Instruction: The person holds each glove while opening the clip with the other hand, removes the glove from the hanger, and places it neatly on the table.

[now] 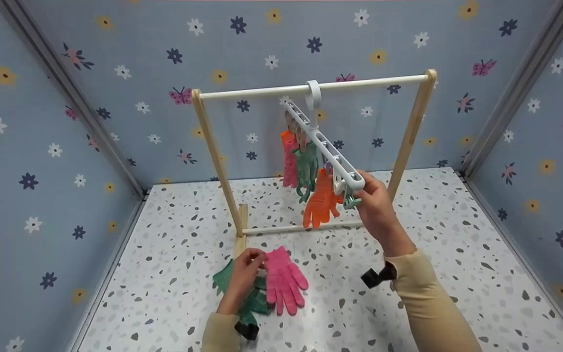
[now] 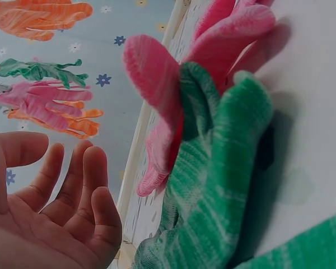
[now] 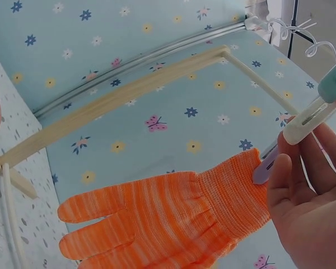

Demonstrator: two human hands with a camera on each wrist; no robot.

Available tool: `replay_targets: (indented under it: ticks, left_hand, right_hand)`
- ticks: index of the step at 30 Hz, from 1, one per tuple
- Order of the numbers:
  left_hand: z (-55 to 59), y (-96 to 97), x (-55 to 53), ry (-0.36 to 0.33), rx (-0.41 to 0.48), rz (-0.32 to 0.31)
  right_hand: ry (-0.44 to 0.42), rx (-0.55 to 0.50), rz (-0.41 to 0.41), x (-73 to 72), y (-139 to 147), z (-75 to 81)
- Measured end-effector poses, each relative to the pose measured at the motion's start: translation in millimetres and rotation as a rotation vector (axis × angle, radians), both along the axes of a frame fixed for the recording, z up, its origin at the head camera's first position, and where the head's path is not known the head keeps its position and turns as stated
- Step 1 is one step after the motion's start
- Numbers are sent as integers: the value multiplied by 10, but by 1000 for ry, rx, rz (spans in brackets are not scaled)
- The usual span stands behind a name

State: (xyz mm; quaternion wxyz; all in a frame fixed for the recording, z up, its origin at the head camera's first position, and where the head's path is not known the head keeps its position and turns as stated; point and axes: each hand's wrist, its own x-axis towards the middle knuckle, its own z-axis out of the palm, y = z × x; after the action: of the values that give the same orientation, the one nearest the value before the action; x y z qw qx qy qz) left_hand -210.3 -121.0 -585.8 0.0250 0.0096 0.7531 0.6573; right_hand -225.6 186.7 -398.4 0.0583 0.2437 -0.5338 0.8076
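In the head view, a white clip hanger (image 1: 330, 149) hangs from the rack's top bar with orange, pink and green gloves clipped on. My right hand (image 1: 377, 208) is at its near end, fingers curled about a white clip (image 3: 308, 122) beside a green clip (image 3: 333, 81). A purple clip (image 3: 266, 167) holds the orange glove (image 3: 162, 213) by its cuff. Low on the left, my left hand (image 1: 245, 276) is over the loose gloves, near the cuff of a pink glove (image 1: 284, 281). Its loosely curled fingers hold nothing in the left wrist view. Green gloves (image 2: 213, 179) lie beneath.
The wooden rack (image 1: 411, 132) stands on a speckled white surface (image 1: 457, 274), with a white lower bar (image 1: 291, 229) between its legs. Flowered blue panels (image 1: 144, 54) enclose the back and both sides.
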Motion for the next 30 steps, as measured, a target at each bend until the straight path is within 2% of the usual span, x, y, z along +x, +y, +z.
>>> replay_targets:
  ticks: [6,13,19,30]
  left_hand:
    - [19,12,-16,-2,-16,4]
    - [66,35,-45,-14,16,-11]
    - [143,35,-64,38,62,-28]
    - [284,115,-75,105,46,-11]
  right_hand:
    - [3,-1,-9,-15,29,-11]
    - [11,22,-30,-18,59,-2]
    - [-11,12,-50,-26,81,-5]
    - [-85,5,-149,-79,100,2]
